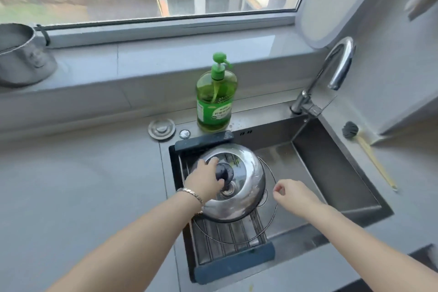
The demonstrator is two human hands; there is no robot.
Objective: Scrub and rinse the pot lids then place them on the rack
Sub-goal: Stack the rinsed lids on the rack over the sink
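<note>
Pot lid: domed, mirror-polished steel

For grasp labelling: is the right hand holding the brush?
No, the right hand hovers empty over the sink; the brush lies on the counter.

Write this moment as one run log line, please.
left hand: grips knob of lid | right hand: free, over sink | lid: on rack
</note>
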